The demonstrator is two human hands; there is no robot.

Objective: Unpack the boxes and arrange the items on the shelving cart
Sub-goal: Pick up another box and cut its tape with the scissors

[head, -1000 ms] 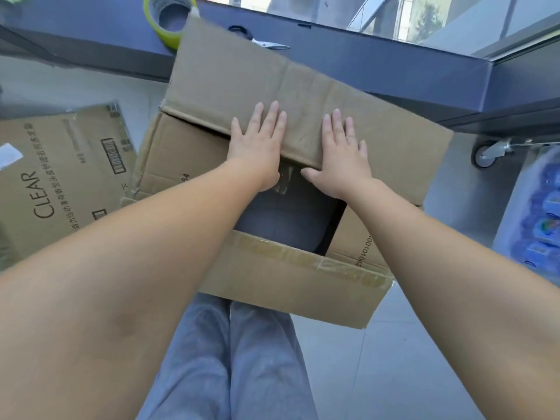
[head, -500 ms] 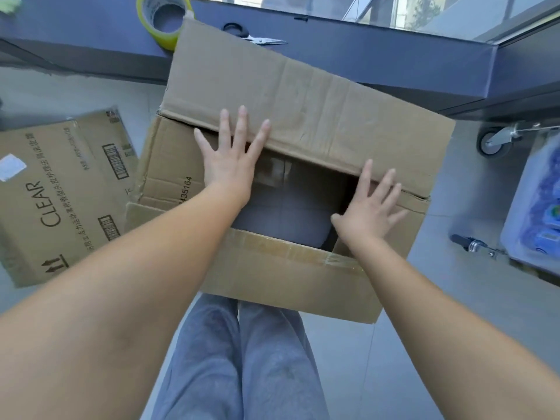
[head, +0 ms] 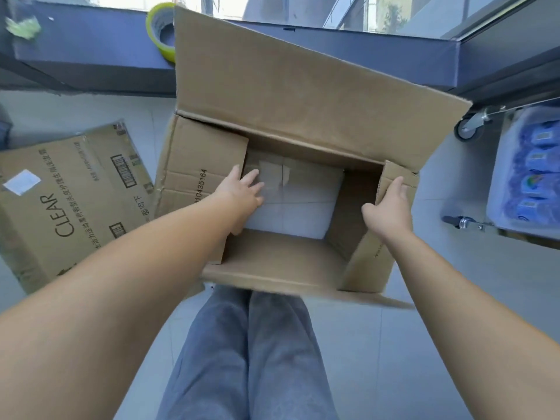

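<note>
Already both hands are at the open box. The left hand point(head: 242, 189) reaches down past the left side flap point(head: 200, 165), its fingers fairly straight and loosely spread, lying on or just above the pale, plastic-wrapped pack point(head: 294, 201) inside; whether it actually presses the wrap I cannot tell. The right hand point(head: 389, 209) holds the right side flap point(head: 397, 177), fingers laid along its edge and thumb spread apart toward the box's inside, seemingly folding it outward.

The cardboard box point(head: 272, 268) stands on the tiled floor just in front of the person's grey trouser legs point(head: 248, 353), its long rear flap point(head: 303, 86) tipped up and back. All four flaps are open, so the opening step looks done, but the pack still sits deep in the box, so unpacking this one has barely begun.

To the left, a second carton marked CLEAR point(head: 66, 201) lies on the floor, seemingly still closed. To the right, the wheeled shelving cart point(head: 472, 125) already carries wrapped blue bottles point(head: 533, 177), so some stock seems to be placed. A roll of yellow tape point(head: 160, 28) rests on the dark ledge behind.
</note>
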